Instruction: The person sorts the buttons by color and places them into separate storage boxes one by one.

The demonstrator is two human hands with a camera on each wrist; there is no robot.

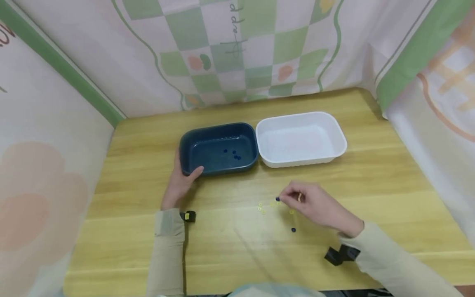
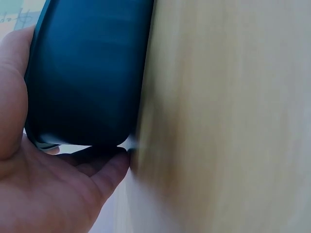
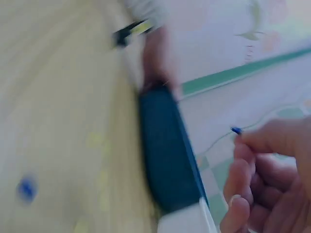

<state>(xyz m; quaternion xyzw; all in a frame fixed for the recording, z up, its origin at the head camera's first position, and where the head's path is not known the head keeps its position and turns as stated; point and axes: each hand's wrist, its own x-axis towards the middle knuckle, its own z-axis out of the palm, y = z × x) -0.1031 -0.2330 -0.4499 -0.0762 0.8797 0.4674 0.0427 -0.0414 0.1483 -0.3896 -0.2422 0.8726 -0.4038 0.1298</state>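
My left hand (image 1: pixel 180 181) holds the near left corner of a dark blue plastic tray (image 1: pixel 193 134), its thumb at the front rim and its fingers along the left side. In the left wrist view the fingers (image 2: pixel 109 177) wrap the tray's end. Several small dark blue beads (image 1: pixel 225 151) lie on the tray floor. Over the table, my right hand (image 1: pixel 315 204) pinches one small blue bead (image 3: pixel 236 130) between thumb and forefinger. Below that hand several tiny yellow rings (image 1: pixel 260 208) are scattered, and another blue bead (image 1: pixel 293 229) lies nearer the body.
A white plastic tray (image 1: pixel 269 160) stands right beside the dark blue one, their rims nearly touching. Both rest on a wooden table (image 1: pixel 130 198). A printed curtain (image 1: pixel 237 78) hangs behind the table's far edge and along both sides.
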